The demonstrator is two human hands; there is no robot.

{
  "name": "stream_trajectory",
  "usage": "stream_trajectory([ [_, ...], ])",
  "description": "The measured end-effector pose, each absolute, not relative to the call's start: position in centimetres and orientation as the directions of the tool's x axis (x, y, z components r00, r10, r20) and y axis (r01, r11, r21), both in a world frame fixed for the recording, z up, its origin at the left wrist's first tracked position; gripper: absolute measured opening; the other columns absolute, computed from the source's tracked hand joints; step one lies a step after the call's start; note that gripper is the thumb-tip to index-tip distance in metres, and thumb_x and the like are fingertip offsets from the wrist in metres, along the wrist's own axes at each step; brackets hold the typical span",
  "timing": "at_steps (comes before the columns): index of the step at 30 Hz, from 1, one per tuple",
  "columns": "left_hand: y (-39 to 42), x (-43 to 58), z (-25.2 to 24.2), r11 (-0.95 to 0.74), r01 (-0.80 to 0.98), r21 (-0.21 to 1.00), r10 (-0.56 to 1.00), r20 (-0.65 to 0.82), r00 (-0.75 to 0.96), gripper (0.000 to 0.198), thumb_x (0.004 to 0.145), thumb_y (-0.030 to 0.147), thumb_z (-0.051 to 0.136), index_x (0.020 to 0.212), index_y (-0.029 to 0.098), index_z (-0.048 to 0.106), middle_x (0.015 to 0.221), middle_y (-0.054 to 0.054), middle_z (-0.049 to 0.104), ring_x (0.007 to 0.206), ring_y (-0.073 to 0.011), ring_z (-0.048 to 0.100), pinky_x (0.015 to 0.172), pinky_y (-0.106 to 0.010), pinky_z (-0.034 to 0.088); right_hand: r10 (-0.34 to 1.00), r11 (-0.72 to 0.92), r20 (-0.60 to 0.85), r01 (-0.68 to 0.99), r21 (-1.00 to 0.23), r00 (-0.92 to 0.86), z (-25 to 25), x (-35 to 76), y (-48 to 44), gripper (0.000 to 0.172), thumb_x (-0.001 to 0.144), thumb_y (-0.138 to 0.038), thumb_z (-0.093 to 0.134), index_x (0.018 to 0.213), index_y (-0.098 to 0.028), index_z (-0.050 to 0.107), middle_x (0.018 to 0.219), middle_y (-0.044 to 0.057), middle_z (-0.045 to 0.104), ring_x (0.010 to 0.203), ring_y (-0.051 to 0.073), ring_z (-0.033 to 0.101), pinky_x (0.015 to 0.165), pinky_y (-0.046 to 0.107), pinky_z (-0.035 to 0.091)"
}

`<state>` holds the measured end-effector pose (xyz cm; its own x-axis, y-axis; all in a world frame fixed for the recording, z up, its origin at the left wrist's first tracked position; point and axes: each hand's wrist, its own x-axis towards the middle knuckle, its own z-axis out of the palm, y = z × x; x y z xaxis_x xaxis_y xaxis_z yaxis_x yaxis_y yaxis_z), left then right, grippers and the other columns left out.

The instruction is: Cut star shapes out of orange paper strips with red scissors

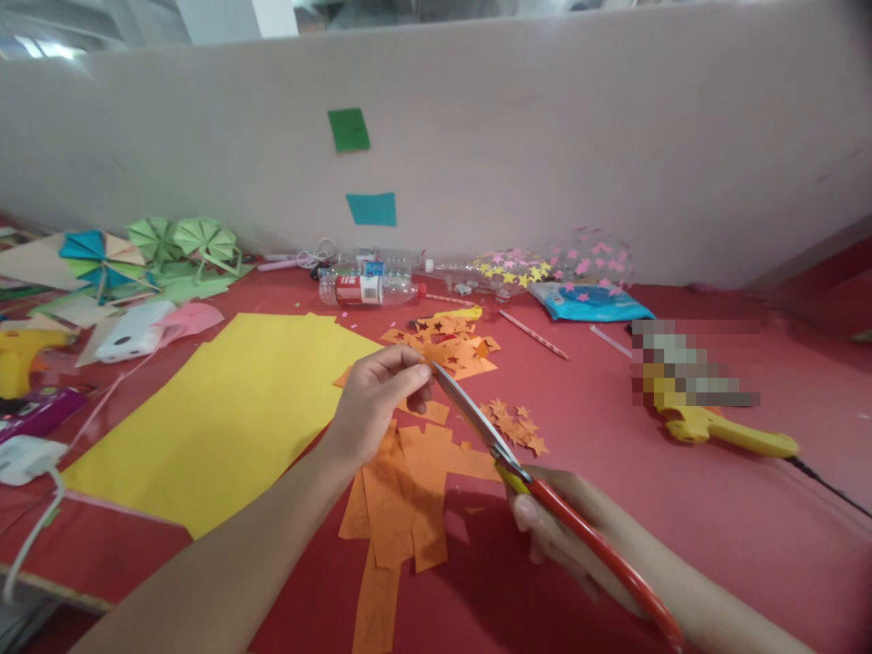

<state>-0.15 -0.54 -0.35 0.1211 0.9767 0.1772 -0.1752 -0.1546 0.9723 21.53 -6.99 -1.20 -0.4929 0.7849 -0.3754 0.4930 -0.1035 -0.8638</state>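
Observation:
My right hand (pixel 569 522) grips a pair of scissors (pixel 473 413) with long red handles, the blades pointing up and left. The blade tips reach the fingertips of my left hand (pixel 374 395). Thumb and fingers of that hand are pinched on a small piece of orange paper, mostly hidden by them. Behind it lies a heap of orange paper scraps (pixel 470 356) with star-shaped holes. A small pile of cut orange stars (pixel 514 425) rests beside the blades. Several orange paper strips (pixel 391 509) overlap below my left hand, on the red table (pixel 722 554).
Yellow paper sheets (pixel 224 409) cover the table's left part. Plastic bottles (pixel 368 289), star-covered clear balls and a blue packet (pixel 592 304) line the partition. A yellow glue gun (pixel 726 434) with a cord lies at right, partly pixelated; paper pinwheels (pixel 102 259) at left.

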Motion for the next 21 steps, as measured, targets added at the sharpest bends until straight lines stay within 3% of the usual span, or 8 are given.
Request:
stream_trajectory([
  [6, -0.46, -0.19, -0.27, -0.141, -0.148, 0.979, 0.981, 0.158, 0.111, 0.012, 0.073, 0.022, 0.061, 0.062, 0.017, 0.061, 0.054, 0.002, 0.057, 0.051, -0.0089, 0.051, 0.048, -0.021, 0.042, 0.790, -0.159, -0.398, 0.471, -0.868, -0.466, -1.59, 21.54, -6.96, 0.059, 0.078, -0.079, 0.040, 0.068, -0.022, 0.036, 0.058, -0.005, 0.041, 0.043, 0.007, 0.036, 0.038, 0.020, 0.028],
  [13, -0.38, -0.24, -0.19, -0.124, -0.171, 0.977, 0.981, 0.146, 0.127, 0.013, 0.074, 0.022, 0.062, 0.062, 0.017, 0.062, 0.053, 0.002, 0.058, 0.049, -0.0083, 0.051, 0.047, -0.021, 0.042, 0.788, -0.177, -0.399, 0.449, -0.876, -0.469, -1.94, 21.61, -6.90, 0.058, 0.079, -0.079, 0.040, 0.068, -0.021, 0.037, 0.055, -0.007, 0.041, 0.039, 0.005, 0.032, 0.035, 0.019, 0.025],
  [21, -0.31, -0.52, -0.38, -0.153, -0.140, 0.978, 0.978, 0.170, 0.119, 0.015, 0.076, 0.023, 0.059, 0.062, 0.017, 0.062, 0.056, 0.001, 0.058, 0.052, -0.0097, 0.052, 0.049, -0.022, 0.043, 0.794, -0.166, -0.394, 0.460, -0.873, -0.463, -1.67, 21.57, -6.80, 0.055, 0.080, -0.074, 0.046, 0.065, -0.022, 0.035, 0.052, -0.009, 0.034, 0.043, 0.008, 0.034, 0.046, 0.022, 0.033],
])
